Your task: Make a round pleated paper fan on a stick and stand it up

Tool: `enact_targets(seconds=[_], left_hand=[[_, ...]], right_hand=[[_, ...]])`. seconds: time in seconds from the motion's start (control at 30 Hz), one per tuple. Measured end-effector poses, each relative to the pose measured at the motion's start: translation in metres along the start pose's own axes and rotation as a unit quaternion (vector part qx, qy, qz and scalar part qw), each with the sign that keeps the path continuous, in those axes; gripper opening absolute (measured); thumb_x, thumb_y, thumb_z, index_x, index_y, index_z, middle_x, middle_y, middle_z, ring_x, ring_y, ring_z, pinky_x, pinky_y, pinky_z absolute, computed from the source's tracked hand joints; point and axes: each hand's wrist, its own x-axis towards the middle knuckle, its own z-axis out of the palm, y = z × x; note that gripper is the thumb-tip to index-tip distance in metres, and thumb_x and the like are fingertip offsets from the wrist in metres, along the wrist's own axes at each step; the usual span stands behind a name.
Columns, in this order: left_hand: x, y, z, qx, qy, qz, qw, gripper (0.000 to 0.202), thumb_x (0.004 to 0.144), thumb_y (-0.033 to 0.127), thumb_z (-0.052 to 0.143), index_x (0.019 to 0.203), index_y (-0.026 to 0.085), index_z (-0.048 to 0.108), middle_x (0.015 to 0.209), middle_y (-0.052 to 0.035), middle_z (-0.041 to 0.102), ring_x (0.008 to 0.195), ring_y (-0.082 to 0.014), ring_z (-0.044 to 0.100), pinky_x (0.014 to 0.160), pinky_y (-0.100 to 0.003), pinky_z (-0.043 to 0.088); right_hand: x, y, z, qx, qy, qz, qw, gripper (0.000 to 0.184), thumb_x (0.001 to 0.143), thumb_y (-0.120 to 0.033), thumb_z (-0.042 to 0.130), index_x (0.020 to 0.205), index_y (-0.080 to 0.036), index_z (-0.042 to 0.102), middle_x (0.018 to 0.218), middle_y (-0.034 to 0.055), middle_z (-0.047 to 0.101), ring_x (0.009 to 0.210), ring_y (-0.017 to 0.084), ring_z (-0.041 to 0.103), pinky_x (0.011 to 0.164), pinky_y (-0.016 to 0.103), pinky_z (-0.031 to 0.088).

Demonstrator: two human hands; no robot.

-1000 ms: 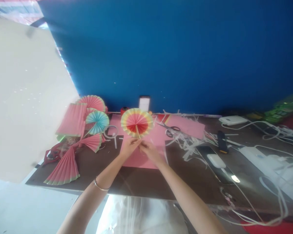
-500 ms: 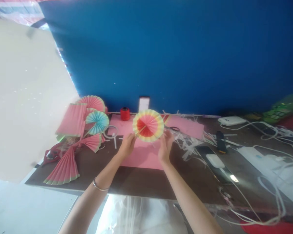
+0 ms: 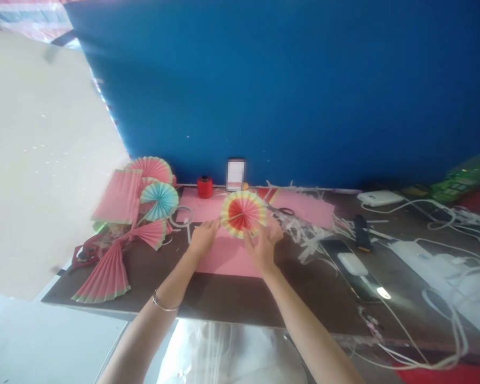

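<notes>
A round pleated paper fan (image 3: 253,205), pink and red in the middle with a yellow-green rim, is held up above the desk. My left hand (image 3: 205,236) is closed on its thin stick at the fan's left side. At the lower right edge, my right hand (image 3: 263,246) has a digit across the front of the pleats, while other fingers reach behind the fan and are partly hidden. Beneath both hands lies a pink paper sheet (image 3: 228,258).
Pink folded fans (image 3: 106,274) and a blue fan (image 3: 159,201) lie at the left. Behind are a red jar (image 3: 204,187) and a propped phone (image 3: 236,175). Paper scraps (image 3: 304,234), a dark phone (image 3: 350,272) and a white power strip (image 3: 436,277) with cables occupy the right.
The fan has come down slightly and turned. My right hand has shifted left from beside the rim onto the fan's lower front; my left hand has moved slightly left and down.
</notes>
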Motion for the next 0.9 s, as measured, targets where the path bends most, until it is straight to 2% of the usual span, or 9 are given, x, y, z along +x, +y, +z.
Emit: enact_targets(seconds=[0.1, 0.2, 0.3, 0.43, 0.67, 0.9], left_hand=[[0.001, 0.001, 0.001, -0.008, 0.037, 0.009, 0.999, 0.032, 0.094, 0.028, 0.030, 0.119, 0.015, 0.046, 0.092, -0.0083, 0.062, 0.085, -0.0192, 0.058, 0.062, -0.027, 0.042], [0.001, 0.000, 0.002, 0.000, 0.054, 0.031, 0.998, 0.029, 0.093, 0.024, 0.032, 0.115, 0.014, 0.049, 0.090, -0.0080, 0.062, 0.082, -0.0190, 0.057, 0.064, -0.028, 0.042], [0.000, 0.000, 0.001, 0.018, 0.048, 0.075, 0.996, 0.025, 0.092, 0.020, 0.036, 0.110, 0.016, 0.052, 0.087, -0.0067, 0.062, 0.079, -0.0189, 0.056, 0.066, -0.029, 0.042], [-0.001, 0.002, -0.006, 0.020, 0.040, 0.121, 0.992, 0.026, 0.090, 0.017, 0.040, 0.113, 0.018, 0.051, 0.086, -0.0054, 0.060, 0.081, -0.0190, 0.054, 0.069, -0.030, 0.041], [-0.003, 0.008, -0.014, 0.024, 0.025, 0.179, 0.983, 0.030, 0.090, 0.020, 0.041, 0.120, 0.020, 0.046, 0.087, -0.0045, 0.058, 0.083, -0.0179, 0.054, 0.069, -0.029, 0.040], [-0.005, 0.011, -0.013, 0.034, 0.045, 0.193, 0.980, 0.030, 0.091, 0.019, 0.039, 0.120, 0.017, 0.045, 0.085, -0.0039, 0.060, 0.080, -0.0168, 0.055, 0.066, -0.029, 0.041]], right_hand=[[0.003, 0.002, -0.002, -0.024, 0.050, 0.004, 0.998, 0.038, 0.084, -0.033, 0.052, 0.119, -0.019, 0.048, 0.120, 0.0156, 0.048, 0.123, 0.032, 0.036, 0.098, 0.055, 0.029], [0.006, 0.004, -0.005, -0.058, 0.070, -0.020, 0.996, 0.029, 0.084, -0.031, 0.053, 0.110, -0.020, 0.057, 0.119, 0.0150, 0.047, 0.120, 0.032, 0.039, 0.097, 0.054, 0.031], [0.004, 0.002, -0.005, -0.079, 0.045, -0.084, 0.992, 0.015, 0.082, -0.029, 0.058, 0.093, -0.024, 0.065, 0.115, 0.0113, 0.049, 0.114, 0.029, 0.043, 0.095, 0.048, 0.034], [-0.001, -0.003, -0.002, -0.083, -0.005, -0.145, 0.986, 0.009, 0.080, -0.028, 0.062, 0.087, -0.028, 0.068, 0.112, 0.0074, 0.053, 0.110, 0.024, 0.047, 0.096, 0.043, 0.034], [-0.002, -0.005, -0.005, -0.088, -0.085, -0.159, 0.980, 0.013, 0.086, -0.027, 0.055, 0.085, -0.025, 0.068, 0.114, 0.0069, 0.056, 0.110, 0.022, 0.047, 0.097, 0.040, 0.031], [-0.005, -0.005, -0.006, -0.087, -0.100, -0.154, 0.979, 0.014, 0.086, -0.024, 0.053, 0.090, -0.027, 0.066, 0.117, 0.0055, 0.056, 0.114, 0.023, 0.044, 0.099, 0.040, 0.029]])
